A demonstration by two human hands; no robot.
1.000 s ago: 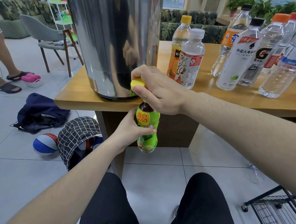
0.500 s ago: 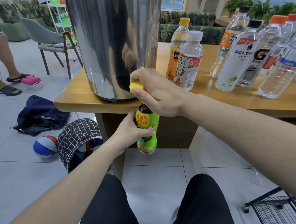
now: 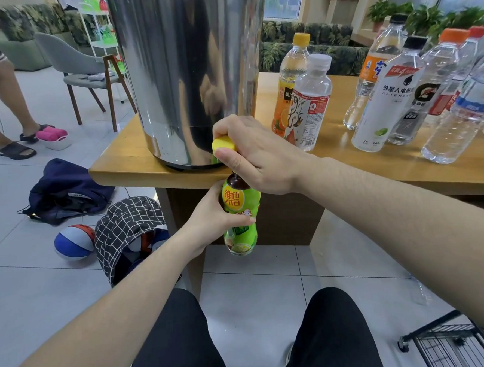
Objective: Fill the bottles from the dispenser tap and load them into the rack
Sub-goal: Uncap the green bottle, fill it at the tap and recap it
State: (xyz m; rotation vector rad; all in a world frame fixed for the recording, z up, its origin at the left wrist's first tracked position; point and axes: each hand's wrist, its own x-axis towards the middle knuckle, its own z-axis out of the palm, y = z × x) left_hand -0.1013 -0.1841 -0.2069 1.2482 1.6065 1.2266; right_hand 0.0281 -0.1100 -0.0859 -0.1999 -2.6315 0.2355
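dispenser: mirror-bright silver steel, black rim at the base
tap handle: yellow, with green just below it
held bottle: lime-green label, a yellow-orange patch with red characters, dark brown at the neck
bench: honey-coloured wood
juice bottle: yellow cap, orange label
squat bottle: white cap, white label with red trim
tall white bottle: black cap, white label with grey lettering and a small green lime
clear bottle: orange cap
bag: black with a white grid
ball: blue, white and red panels
rack: black wire
floor: pale grey tiles
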